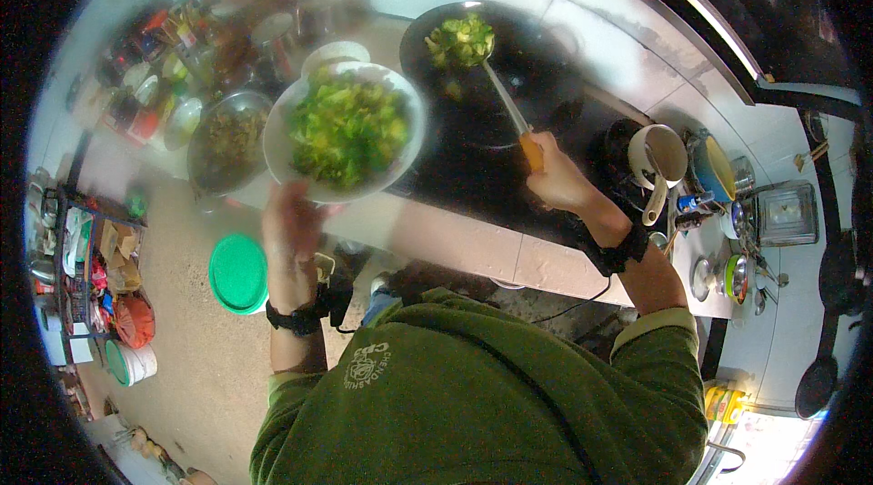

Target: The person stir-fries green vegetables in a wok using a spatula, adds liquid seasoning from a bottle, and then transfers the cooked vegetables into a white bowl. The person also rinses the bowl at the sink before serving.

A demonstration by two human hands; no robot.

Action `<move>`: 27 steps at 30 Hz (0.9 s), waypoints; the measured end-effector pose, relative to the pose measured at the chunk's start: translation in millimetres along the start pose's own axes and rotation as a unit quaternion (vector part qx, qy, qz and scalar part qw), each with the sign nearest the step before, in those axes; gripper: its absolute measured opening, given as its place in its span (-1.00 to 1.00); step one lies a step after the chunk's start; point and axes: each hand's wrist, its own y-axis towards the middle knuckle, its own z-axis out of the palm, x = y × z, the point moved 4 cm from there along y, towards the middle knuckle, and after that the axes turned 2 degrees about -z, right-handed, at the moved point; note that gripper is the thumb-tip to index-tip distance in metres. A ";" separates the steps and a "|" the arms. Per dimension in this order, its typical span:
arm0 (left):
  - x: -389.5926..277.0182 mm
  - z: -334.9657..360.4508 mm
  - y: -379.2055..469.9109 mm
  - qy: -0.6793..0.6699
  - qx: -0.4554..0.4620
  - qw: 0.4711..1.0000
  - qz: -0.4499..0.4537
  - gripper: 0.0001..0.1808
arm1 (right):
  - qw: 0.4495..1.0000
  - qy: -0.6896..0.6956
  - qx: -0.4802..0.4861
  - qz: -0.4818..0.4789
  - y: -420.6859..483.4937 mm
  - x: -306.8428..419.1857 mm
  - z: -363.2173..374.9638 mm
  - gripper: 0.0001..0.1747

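Observation:
My left hand (293,212) grips the near rim of a white bowl (274,137) heaped with chopped green vegetables (348,127), held left of the wok. Shut around the orange handle of a metal ladle or turner (506,95) is my right hand (559,175). Its far end holds more green vegetable pieces (464,40) over the upper left part of a dark wok (426,25). Haze blurs the bowl and the hand on it, and the fingers under the bowl are partly hidden.
Left of the bowl stands a metal basin of food (228,144), with blurred jars and bottles behind. A light saucepan (658,158) sits on the stove at right, near a blue and yellow basin (713,168). Below the tiled counter edge (470,239) is a green-lidded bucket (239,273).

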 end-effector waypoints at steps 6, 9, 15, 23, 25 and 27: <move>-1.8 7.1 -1.0 -0.004 0.007 1.000 -0.008 -0.51 | 1.000 -0.012 -0.007 0.003 0.2 1.1 2.0 -0.37; -2.1 10.1 -1.3 0.005 0.001 1.000 -0.002 -0.49 | 1.000 -0.016 -0.010 0.006 -0.1 3.5 3.1 -0.38; 0.6 9.5 -0.3 -0.002 -0.001 1.000 -0.020 -0.49 | 0.999 -0.025 -0.002 0.028 -2.9 7.8 2.6 -0.37; 4.6 3.0 2.0 0.013 -0.011 0.999 -0.034 -0.55 | 0.999 -0.026 -0.010 0.019 -6.2 12.2 3.2 -0.37; 4.9 3.4 3.3 0.011 -0.016 0.999 -0.036 -0.55 | 0.999 -0.018 -0.001 0.028 -5.9 9.8 4.1 -0.38; 5.6 4.9 4.9 -0.015 -0.015 0.999 -0.036 -0.55 | 0.999 0.018 0.004 0.035 -4.0 5.5 3.5 -0.38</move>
